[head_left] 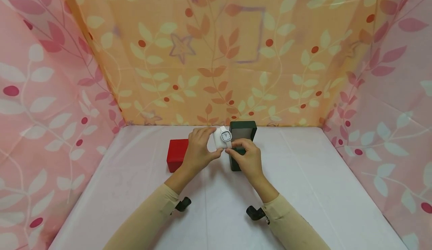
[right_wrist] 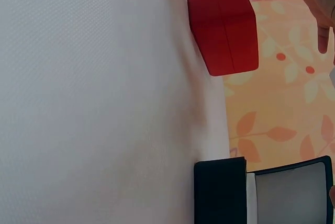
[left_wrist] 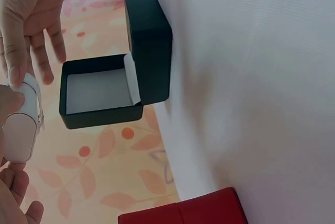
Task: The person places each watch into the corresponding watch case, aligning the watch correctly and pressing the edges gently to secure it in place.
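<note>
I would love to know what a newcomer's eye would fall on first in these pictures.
Probably the white watch, wrapped around a white cushion in the person's left grip, with the right grip touching too. Next, likely, the red box partly behind the left grip and the open green box behind the right one. The orange leaf-patterned backdrop also stands out beyond the table.
</note>
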Demonstrator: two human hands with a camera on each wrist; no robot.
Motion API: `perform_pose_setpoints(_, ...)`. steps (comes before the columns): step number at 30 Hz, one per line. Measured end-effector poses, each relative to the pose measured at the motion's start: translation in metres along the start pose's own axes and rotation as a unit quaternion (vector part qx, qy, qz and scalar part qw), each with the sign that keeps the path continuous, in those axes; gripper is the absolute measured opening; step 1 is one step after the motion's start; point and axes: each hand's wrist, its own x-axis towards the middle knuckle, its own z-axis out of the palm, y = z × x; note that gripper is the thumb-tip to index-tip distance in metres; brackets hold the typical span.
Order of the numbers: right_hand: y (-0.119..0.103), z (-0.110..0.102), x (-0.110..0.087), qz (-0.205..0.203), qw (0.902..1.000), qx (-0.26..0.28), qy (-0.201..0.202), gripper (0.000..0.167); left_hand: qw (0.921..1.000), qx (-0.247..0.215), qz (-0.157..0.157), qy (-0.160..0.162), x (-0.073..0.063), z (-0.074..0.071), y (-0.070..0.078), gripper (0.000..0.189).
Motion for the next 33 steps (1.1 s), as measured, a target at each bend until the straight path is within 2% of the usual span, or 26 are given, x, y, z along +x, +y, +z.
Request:
perform_pose_setpoints(4,0.002,-0.004,0.002,-0.007,0.9994,0.008,-0.032,0.024,1.0000,-0.003,0.005,-0.008,0.000,-0.001,-0.002,0.073)
perform_pose_setpoints(10,0.011,-0.020,0.009,-0.009,0.9915,0.030,-0.126,0.024,0.9991,-0.011,0.015,-0.039,-0.002,-0.005,-0.007,0.072)
perform_pose_setpoints(13,0.016,-0.028,0.013,-0.002,0.9867,0.024,-0.161,0.035,0.9974,-0.013,0.024,-0.066,-0.003,-0.007,-0.009,0.071)
perform_pose_setpoints(17,0.020,-0.038,0.019,0.004,0.9786,0.005,-0.205,0.057,0.9942,-0.017,0.033,-0.101,-0.004,-0.006,-0.011,0.074)
perform_pose_setpoints(20,0.022,-0.041,0.022,0.000,0.9720,-0.002,-0.235,0.071,0.9926,-0.025,0.041,-0.112,-0.004,-0.006,-0.011,0.077)
perform_pose_setpoints(26,0.027,-0.042,0.022,-0.020,0.9654,-0.004,-0.260,0.085,0.9916,-0.028,0.053,-0.115,-0.006,-0.006,-0.006,0.077)
perform_pose_setpoints(33,0.028,-0.039,0.020,-0.040,0.9677,0.007,-0.249,0.086,0.9915,-0.027,0.045,-0.119,-0.007,-0.008,-0.004,0.079)
